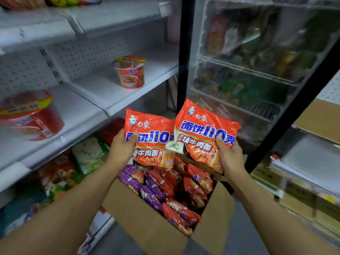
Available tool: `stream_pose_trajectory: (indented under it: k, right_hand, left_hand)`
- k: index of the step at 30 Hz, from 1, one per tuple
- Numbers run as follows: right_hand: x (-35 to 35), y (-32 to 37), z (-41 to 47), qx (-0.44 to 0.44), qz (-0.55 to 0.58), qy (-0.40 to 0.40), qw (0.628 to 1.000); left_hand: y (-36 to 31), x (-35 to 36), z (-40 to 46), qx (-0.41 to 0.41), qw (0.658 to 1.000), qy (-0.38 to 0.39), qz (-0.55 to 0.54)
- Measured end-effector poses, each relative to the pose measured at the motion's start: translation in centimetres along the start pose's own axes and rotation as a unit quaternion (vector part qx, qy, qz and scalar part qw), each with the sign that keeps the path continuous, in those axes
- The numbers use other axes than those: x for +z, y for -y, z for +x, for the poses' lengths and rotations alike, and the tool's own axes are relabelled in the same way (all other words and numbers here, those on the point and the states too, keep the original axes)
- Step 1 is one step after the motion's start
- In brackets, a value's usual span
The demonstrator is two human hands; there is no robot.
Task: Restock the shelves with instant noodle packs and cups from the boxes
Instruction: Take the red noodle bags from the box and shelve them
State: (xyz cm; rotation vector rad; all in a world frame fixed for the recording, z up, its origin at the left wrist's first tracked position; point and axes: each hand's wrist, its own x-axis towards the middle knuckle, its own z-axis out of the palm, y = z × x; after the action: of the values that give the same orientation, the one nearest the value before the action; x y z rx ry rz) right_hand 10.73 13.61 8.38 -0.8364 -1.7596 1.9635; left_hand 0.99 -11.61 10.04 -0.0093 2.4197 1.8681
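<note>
My left hand grips an orange-red instant noodle pack by its lower left edge, thumb on the front. My right hand grips a second, identical noodle pack by its lower right part. Both packs are held upright, side by side, above an open cardboard box filled with several red and purple noodle packs. On the white middle shelf to the left stand one red noodle cup and, nearer and blurred, a larger red noodle cup.
The shelf below holds green and orange noodle packs. A glass-door fridge with a black frame stands behind the box. Another shelf unit with a cardboard box is at the right. The grey floor aisle runs beneath the open box.
</note>
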Motion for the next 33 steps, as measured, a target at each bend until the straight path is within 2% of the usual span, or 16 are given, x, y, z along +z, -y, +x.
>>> stream_pose_trajectory:
  k: [10,20,33]
  right_hand:
    - [12.1,8.6,-6.2,-0.094,-0.022,0.128,0.987]
    - [24.5,13.3,-18.9,-0.153,0.017,0.234,0.96]
    - [39.5,17.9,-37.2,-0.162,0.06,0.353,0.919]
  left_hand:
    - [-5.7,-13.1,-4.4,0.054,0.977,-0.176,-0.104]
    - [-8.1,-30.0,-12.8,0.104,0.945,-0.289,-0.114]
    - [-8.4,-50.9,-25.3,0.124,0.883,-0.445,-0.088]
